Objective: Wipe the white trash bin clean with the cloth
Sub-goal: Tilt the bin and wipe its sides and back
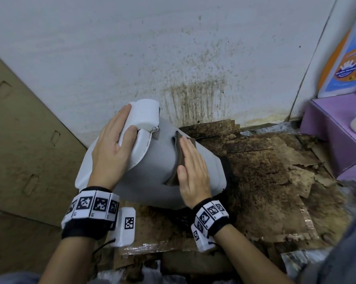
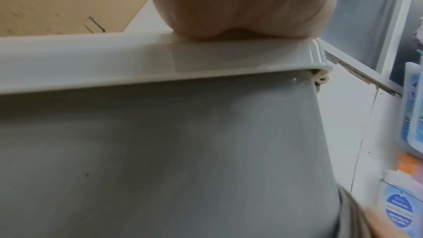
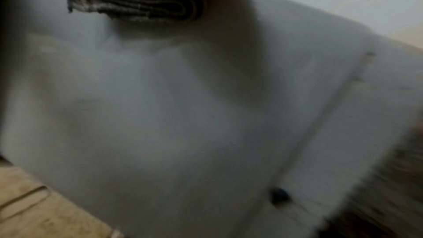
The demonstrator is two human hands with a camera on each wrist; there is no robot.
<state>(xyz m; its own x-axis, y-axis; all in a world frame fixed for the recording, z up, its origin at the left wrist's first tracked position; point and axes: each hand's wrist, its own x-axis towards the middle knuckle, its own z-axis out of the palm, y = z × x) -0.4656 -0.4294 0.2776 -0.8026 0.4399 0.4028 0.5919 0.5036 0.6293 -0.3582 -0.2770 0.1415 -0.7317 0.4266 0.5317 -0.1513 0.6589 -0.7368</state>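
The white trash bin (image 1: 158,160) is tilted over on the floor, its lid (image 1: 146,115) toward the wall. My left hand (image 1: 113,144) lies flat across the lid and rim with straight fingers, steadying it; in the left wrist view the palm (image 2: 240,6) presses on the rim (image 2: 137,61). My right hand (image 1: 191,167) lies flat on a folded brown cloth (image 1: 176,158) and presses it against the bin's side. In the right wrist view the ribbed cloth (image 3: 137,3) is bunched under the hand on the bin wall (image 3: 183,115).
Stained, peeling brown cardboard (image 1: 265,181) covers the floor to the right. A dirty white wall (image 1: 193,78) stands behind. A cardboard box (image 1: 25,140) is at the left, and a purple box (image 1: 332,136) with a poster (image 1: 347,58) above it at the right.
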